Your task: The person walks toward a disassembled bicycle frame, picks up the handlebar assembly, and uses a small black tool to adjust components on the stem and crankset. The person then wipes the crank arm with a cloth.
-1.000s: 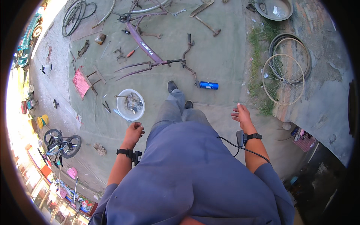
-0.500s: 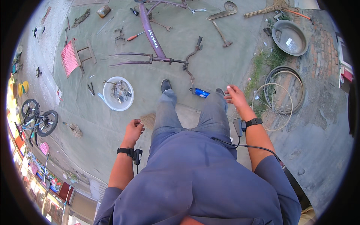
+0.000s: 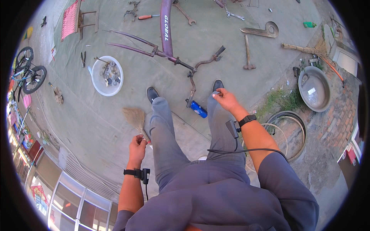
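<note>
My left hand (image 3: 138, 148) hangs beside my left leg with its fingers curled in and the thumb against them. Just past it, a straw hand broom (image 3: 134, 118) lies on the ground; I cannot tell whether the fingers touch its handle. Over my right knee, my right hand (image 3: 227, 101) has its fingers bent and drawn together near the thumb; anything between them is too small to make out. Ahead of my shoes lies a purple bicycle frame (image 3: 166, 32) with its fork and a rusty handlebar (image 3: 191, 82). A blue can (image 3: 199, 109) touches the handlebar's near end.
To the left stands a white basin (image 3: 96, 82) of small metal parts, with pliers (image 3: 83, 59) and a pink-seated folding stool (image 3: 71, 21) beyond. A hammer (image 3: 247, 52) and wrench (image 3: 235, 16) lie ahead. At right are a metal basin (image 3: 325, 94) and wheel rims (image 3: 304, 134).
The view has shifted, so most ground objects sit elsewhere in it and the broom shows more fully. My right hand has come over my right knee, its fingers closer together.
</note>
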`<state>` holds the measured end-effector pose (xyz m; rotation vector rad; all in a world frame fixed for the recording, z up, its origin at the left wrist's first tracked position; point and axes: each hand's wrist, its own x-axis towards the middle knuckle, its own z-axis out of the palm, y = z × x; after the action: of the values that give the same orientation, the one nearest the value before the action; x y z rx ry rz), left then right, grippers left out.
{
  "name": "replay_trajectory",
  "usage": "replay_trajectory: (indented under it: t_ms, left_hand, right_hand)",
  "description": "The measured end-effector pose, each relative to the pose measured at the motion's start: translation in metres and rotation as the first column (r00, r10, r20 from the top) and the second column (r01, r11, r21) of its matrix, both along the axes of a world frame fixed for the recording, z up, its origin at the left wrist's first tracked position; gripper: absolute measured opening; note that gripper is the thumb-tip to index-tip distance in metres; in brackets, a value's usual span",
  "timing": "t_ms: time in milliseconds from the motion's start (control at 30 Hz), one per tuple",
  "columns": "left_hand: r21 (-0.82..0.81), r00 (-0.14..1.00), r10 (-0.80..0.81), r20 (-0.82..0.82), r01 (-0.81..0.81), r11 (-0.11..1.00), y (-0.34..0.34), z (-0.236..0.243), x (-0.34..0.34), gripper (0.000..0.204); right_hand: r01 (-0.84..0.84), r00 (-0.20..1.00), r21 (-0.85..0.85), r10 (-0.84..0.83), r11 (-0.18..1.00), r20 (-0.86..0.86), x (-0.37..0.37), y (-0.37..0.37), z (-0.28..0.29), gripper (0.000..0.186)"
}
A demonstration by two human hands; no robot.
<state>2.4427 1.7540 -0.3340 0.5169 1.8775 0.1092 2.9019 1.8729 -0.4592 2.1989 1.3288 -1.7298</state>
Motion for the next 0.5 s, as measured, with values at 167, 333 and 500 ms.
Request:
replay_trajectory:
  t_ms: [167,333,500]
  left_hand:
    - [0.011,0.997,-0.077,0.019,0.077,0.997,-0.001,-0.065,0.038,0.031]
    - [0.048,0.986,-0.156,0.059,0.153,0.987,-0.005,-0.146,0.055,0.032]
    - [-0.001,0.946,-0.283,0.156,0.287,0.958,0.004,-0.226,0.11,0.032]
  right_hand:
    - [-0.155,0.987,0.105,0.151,0.982,0.049,-0.001,0.014,-0.091,0.065]
    - [-0.379,0.925,0.137,0.372,0.915,0.077,-0.023,0.032,-0.181,0.069]
    - [-0.487,0.873,0.191,0.475,0.852,0.108,-0.044,0.05,-0.246,0.071]
